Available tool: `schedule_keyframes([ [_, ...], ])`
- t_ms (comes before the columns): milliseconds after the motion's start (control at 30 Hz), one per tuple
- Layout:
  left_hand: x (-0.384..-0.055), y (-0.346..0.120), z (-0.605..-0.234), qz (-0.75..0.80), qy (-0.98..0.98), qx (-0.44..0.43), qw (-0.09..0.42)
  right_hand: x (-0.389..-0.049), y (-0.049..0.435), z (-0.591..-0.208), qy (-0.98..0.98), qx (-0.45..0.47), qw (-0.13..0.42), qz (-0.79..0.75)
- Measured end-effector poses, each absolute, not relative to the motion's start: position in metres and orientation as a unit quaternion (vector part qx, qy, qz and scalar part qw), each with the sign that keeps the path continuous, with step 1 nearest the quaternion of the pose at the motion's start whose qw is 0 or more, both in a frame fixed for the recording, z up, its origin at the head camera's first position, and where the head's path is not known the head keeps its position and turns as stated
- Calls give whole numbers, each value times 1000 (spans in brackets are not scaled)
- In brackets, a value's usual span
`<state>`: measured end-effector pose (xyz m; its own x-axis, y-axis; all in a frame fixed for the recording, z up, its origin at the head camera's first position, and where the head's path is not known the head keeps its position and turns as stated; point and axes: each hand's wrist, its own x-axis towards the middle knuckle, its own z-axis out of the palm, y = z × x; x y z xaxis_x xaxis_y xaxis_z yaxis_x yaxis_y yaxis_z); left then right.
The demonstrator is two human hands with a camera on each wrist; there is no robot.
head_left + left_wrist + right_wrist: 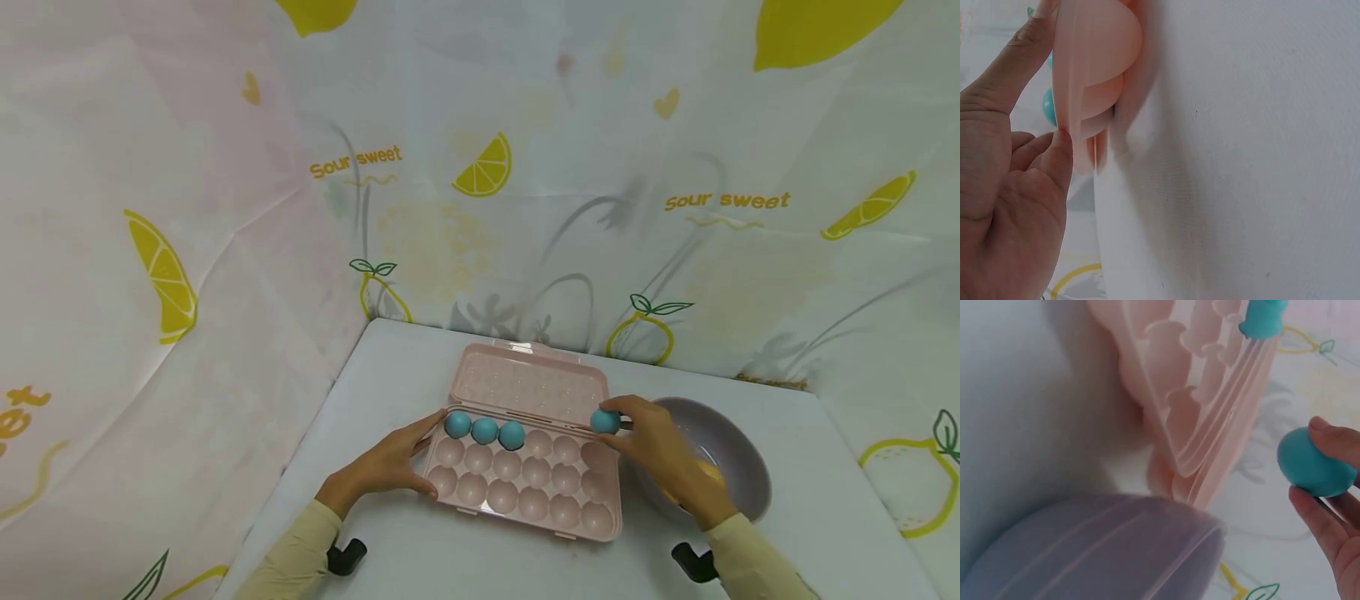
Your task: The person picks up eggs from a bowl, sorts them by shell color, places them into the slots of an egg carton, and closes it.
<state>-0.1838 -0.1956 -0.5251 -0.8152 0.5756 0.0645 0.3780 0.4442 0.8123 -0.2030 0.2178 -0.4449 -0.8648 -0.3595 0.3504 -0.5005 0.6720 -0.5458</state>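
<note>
Head view: yellow stuff (711,473) in bowl (742,437), kinda blocked
Right hand (654,437): pinching blue ball (604,422)
Left hand (392,460): gripping tray (533,503), some fingers hidden

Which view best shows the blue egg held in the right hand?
The right wrist view: the held blue egg looks large there, though partly covered. The head view shows it small, pinched by the right hand near the far right corner of the pink carton. In the left wrist view, I can't identify it.
</note>
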Motion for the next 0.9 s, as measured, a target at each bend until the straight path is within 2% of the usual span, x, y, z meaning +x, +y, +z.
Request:
schedule_keyframes([
  [200, -184, -195, -525, 441, 845, 282, 110, -206, 198, -445, -905, 239, 72, 346],
  [600, -184, -195, -524, 443, 845, 279, 114, -215, 171, -459, -884, 282, 79, 365],
  [900, -184, -194, -524, 445, 844, 275, 116, -216, 158, -466, -889, 280, 80, 352],
])
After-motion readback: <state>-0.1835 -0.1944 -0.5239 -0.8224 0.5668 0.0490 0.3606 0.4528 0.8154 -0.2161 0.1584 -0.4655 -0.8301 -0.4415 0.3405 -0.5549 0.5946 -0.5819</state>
